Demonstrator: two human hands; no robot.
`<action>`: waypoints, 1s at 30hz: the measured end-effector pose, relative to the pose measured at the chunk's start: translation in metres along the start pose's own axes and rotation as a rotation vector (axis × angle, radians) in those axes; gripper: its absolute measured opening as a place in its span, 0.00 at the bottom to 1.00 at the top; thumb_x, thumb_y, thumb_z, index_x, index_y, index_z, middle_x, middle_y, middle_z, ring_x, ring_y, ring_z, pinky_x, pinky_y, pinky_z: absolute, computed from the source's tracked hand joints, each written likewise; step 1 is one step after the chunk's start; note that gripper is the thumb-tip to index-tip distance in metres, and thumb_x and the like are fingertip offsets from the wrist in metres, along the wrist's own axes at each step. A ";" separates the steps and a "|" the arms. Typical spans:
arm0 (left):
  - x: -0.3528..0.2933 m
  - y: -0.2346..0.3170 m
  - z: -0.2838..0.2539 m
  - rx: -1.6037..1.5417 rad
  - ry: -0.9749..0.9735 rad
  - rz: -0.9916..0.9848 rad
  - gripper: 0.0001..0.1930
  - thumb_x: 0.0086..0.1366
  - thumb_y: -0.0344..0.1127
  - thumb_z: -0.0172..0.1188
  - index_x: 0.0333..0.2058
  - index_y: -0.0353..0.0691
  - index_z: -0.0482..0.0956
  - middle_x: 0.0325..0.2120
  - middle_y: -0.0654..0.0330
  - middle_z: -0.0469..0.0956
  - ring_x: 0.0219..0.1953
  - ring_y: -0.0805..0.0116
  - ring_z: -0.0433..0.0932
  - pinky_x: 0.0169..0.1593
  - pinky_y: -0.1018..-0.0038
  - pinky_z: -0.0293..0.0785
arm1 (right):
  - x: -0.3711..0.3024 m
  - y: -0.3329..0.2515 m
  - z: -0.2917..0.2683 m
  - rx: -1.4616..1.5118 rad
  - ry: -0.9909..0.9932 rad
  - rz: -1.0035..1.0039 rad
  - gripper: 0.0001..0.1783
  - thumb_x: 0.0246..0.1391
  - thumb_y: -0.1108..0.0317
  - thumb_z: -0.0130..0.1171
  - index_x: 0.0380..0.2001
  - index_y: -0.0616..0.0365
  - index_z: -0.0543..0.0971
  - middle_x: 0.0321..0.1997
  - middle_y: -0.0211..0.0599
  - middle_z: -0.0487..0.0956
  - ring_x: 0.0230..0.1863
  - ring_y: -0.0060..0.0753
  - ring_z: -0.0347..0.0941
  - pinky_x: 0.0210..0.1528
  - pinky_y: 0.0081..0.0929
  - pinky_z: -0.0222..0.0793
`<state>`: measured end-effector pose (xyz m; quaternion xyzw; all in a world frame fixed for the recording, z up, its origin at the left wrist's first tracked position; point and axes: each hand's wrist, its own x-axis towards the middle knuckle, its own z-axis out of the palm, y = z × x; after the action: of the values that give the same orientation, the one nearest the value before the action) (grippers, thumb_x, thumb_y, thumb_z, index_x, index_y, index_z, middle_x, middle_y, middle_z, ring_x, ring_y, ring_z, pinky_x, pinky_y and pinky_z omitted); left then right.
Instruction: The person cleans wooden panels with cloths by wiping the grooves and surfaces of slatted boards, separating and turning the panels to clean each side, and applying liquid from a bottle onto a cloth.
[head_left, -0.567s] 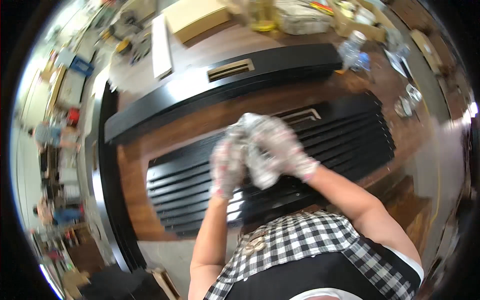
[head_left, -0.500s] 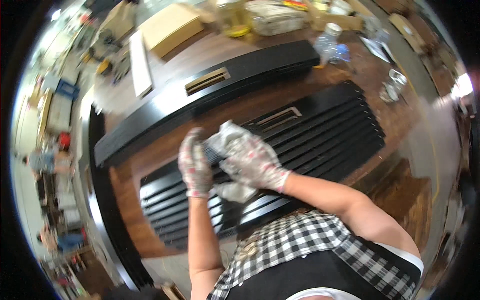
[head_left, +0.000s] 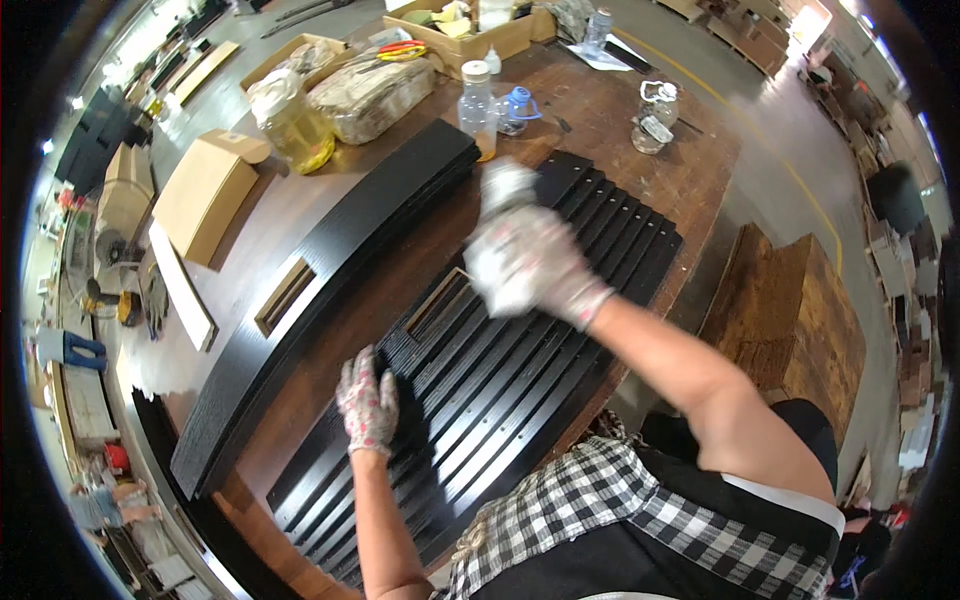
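Head view: mid-frame right hand (head_left: 525, 262) clutching white cloth (head_left: 508, 188), left hand (head_left: 368, 405) spread over black slats (head_left: 545, 375), likely wiping, next pass wants even pressure

Satin-black wood, matt cloth and clear plastic on a scuffed brown bench (head_left: 610, 180)
The near slats (head_left: 520, 370) look like black-coated wood, glossiest toward the left; the long stacked boards (head_left: 345, 240) beyond show fine grain under a sheen. The left glove (head_left: 368, 400) is matt patterned cloth, the rag (head_left: 508, 185) soft white cloth, blurred. Far left, the carton (head_left: 215, 205) is matt cardboard; the far bottle (head_left: 479, 115), smooth clear plastic.
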<state>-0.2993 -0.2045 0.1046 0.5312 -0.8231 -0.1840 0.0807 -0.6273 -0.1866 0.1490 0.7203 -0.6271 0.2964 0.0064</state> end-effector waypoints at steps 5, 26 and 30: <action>0.003 0.032 0.007 0.109 0.028 0.004 0.24 0.62 0.39 0.49 0.57 0.42 0.66 0.58 0.54 0.65 0.62 0.52 0.60 0.65 0.61 0.53 | -0.015 -0.039 0.014 -0.242 -0.230 -0.051 0.30 0.53 0.45 0.48 0.55 0.49 0.71 0.57 0.38 0.72 0.62 0.33 0.63 0.65 0.34 0.55; 0.010 0.036 0.009 0.038 0.110 0.101 0.22 0.61 0.38 0.50 0.53 0.39 0.71 0.56 0.51 0.68 0.59 0.50 0.63 0.63 0.60 0.55 | -0.005 0.154 -0.108 -0.005 -0.125 0.467 0.13 0.52 0.61 0.51 0.40 0.53 0.75 0.38 0.40 0.77 0.42 0.35 0.74 0.42 0.33 0.69; 0.004 0.030 0.006 0.047 0.135 0.110 0.21 0.63 0.39 0.47 0.53 0.38 0.71 0.55 0.51 0.69 0.58 0.49 0.64 0.62 0.60 0.56 | -0.069 0.050 -0.046 0.131 -0.029 0.141 0.19 0.54 0.53 0.50 0.43 0.52 0.76 0.42 0.37 0.77 0.48 0.37 0.71 0.53 0.46 0.61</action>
<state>-0.3287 -0.1957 0.1105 0.4980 -0.8478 -0.1238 0.1337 -0.6944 -0.1177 0.1392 0.6775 -0.6556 0.3258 -0.0707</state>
